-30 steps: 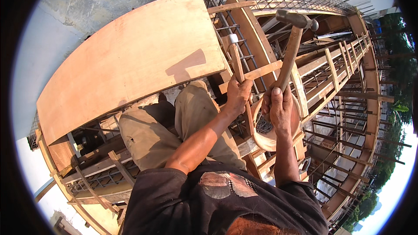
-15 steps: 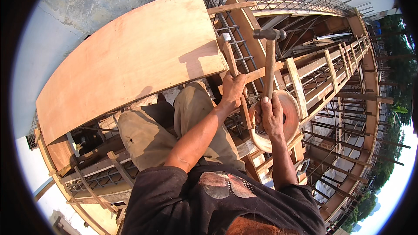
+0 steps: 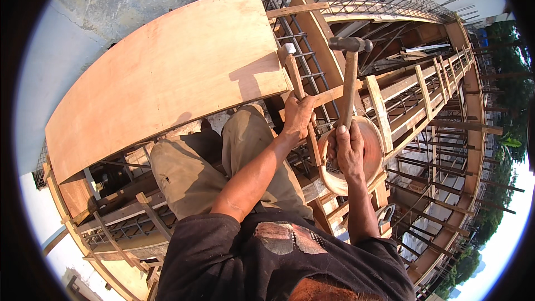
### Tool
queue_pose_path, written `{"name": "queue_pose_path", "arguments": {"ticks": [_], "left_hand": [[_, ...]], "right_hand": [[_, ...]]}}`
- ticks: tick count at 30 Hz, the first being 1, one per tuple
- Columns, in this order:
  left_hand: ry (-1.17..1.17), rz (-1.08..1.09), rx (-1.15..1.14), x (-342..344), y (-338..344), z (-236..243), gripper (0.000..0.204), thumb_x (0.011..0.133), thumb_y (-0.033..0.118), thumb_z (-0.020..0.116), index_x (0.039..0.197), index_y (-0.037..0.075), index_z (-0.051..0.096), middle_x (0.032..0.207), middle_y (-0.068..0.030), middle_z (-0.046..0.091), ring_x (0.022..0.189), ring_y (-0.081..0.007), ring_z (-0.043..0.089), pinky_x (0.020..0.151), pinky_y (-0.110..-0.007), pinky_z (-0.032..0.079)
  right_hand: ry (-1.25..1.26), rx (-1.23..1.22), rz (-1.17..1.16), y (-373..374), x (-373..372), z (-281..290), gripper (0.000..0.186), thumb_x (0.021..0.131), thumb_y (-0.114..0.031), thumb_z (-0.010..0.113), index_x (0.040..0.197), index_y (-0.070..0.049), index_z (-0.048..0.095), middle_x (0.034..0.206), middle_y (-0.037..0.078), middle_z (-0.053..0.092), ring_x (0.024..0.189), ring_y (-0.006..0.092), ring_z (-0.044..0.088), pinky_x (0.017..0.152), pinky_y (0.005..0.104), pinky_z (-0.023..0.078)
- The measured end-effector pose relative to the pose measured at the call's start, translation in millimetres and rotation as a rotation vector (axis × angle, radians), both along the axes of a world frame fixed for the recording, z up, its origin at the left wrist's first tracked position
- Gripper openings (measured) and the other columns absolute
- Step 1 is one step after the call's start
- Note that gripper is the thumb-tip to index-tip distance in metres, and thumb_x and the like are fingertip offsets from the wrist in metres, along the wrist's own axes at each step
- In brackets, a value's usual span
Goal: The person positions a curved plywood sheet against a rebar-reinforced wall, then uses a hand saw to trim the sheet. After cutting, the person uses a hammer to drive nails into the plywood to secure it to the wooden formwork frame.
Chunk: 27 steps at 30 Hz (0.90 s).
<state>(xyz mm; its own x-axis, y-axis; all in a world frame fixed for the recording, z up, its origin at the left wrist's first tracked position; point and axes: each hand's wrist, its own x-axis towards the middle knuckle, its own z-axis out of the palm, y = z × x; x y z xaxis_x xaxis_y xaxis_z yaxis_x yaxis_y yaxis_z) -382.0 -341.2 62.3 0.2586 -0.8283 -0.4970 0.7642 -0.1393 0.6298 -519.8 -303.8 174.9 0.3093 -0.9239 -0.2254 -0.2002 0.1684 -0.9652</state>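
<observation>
While your left hand [image 3: 299, 116] clasps a white-capped wooden stick [image 3: 295, 75] beside the right edge of the plywood panel [image 3: 173, 78], your right hand [image 3: 348, 149] grips the hammer [image 3: 350, 81], upright, farther right. Apparently you are lining up a strike; that calls for steady aim.

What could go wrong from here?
A stray swing of the hammer could strike the bare left hand, which grips the white-tipped wooden piece close by. If the right hand lost its hold, the hammer might drop into the gaps among the steel bars and timber framing.
</observation>
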Motion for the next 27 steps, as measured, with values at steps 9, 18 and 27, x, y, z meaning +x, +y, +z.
{"name": "queue_pose_path", "arguments": {"ticks": [9,18,27], "left_hand": [[0.005,-0.016,0.042,1.8,1.3,-1.2,0.021,0.084,0.01,0.062,0.099,0.01,0.048,0.067,-0.0017,0.051,0.043,-0.0132,0.046,0.037,-0.034,0.042],[0.027,-0.031,0.06,-0.4,-0.4,7.7,0.021,0.084,0.008,0.062,0.1,0.01,0.049,0.068,-0.0018,0.051,0.043,-0.0127,0.046,0.037,-0.031,0.041],[-0.068,-0.028,-0.002,2.6,-6.2,17.7,0.015,0.088,0.006,0.059,0.099,0.005,0.049,0.068,-0.0024,0.05,0.044,-0.0117,0.045,0.038,-0.029,0.041]], "right_hand": [[0.007,-0.207,0.023,-3.9,8.3,56.0,0.036,0.109,-0.036,0.05,0.108,0.0,0.053,0.066,0.001,0.052,0.049,0.0058,0.047,0.043,0.0222,0.038],[-0.197,-0.475,-0.081,-54.0,21.8,64.3,0.052,0.099,-0.052,0.06,0.105,-0.002,0.048,0.073,0.014,0.059,0.069,0.027,0.064,0.063,0.0429,0.055],[-0.066,-0.137,-0.041,-41.7,28.3,30.9,0.03,0.11,-0.035,0.049,0.104,-0.006,0.048,0.066,-0.002,0.048,0.051,0.0051,0.045,0.044,0.0222,0.04]]}}
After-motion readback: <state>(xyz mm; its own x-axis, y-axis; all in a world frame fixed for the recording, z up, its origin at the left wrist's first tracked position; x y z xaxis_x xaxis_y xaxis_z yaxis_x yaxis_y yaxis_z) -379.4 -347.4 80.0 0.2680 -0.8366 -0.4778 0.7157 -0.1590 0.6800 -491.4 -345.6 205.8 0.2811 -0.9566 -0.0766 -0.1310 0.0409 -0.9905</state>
